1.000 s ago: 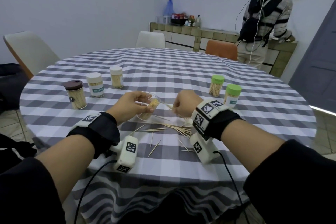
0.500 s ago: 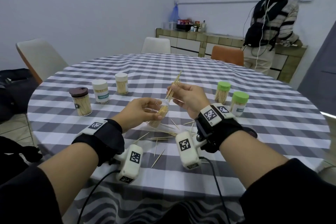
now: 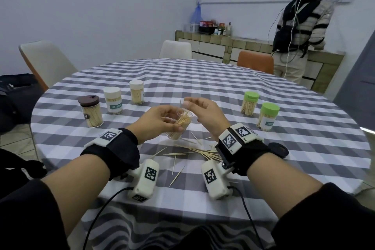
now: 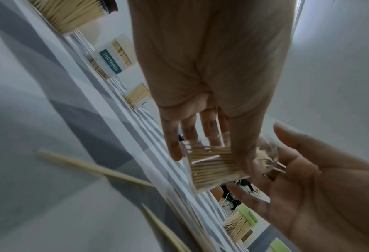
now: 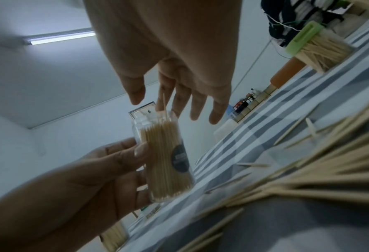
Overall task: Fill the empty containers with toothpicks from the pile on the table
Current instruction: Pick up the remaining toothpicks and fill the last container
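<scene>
My left hand (image 3: 172, 123) grips a clear lidless container (image 3: 181, 126), tilted a little above the checked tablecloth and mostly full of toothpicks. In the right wrist view the container (image 5: 166, 156) stands nearly upright with one toothpick (image 5: 164, 104) sticking up out of its mouth. My right hand (image 3: 189, 102) hovers just over that mouth with fingers spread and relaxed, holding nothing. The toothpick pile (image 3: 205, 152) lies scattered on the cloth between my wrists.
Three lidded, filled containers stand at left: brown lid (image 3: 91, 113), labelled white (image 3: 113, 100), white (image 3: 137, 91). Two green-lidded ones (image 3: 250, 103) (image 3: 268, 116) stand at right. A dark round lid (image 3: 278, 149) lies by my right wrist. A person (image 3: 304, 16) stands at the far counter.
My right hand rose from the pile with a bunch of toothpicks, brought them over the container and let go; the bunch now sits inside. The left hand kept hold of the container.
</scene>
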